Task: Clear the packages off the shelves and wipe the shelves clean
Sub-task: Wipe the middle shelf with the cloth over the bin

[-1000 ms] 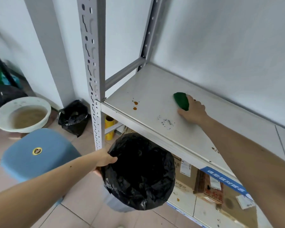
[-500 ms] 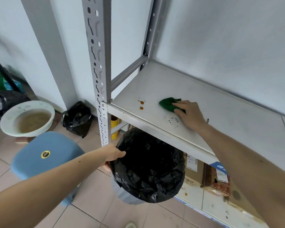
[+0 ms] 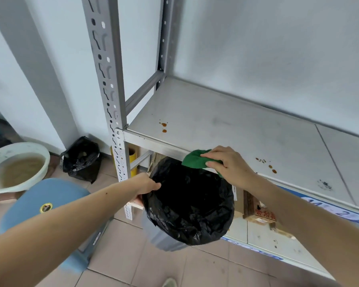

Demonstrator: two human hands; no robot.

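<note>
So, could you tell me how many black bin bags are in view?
2: one black bin bag lines the bin held under the shelf edge; one tied black bin bag sits on the floor by the wall.

Grey metal shelf (image 3: 226,125) bears orange-brown spots (image 3: 163,126) and dark specks (image 3: 324,184)

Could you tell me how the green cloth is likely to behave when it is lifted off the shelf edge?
The green cloth will probably flop: it already lies bunched under the right hand. It looks light, and seems unlikely to slip or roll.
</note>
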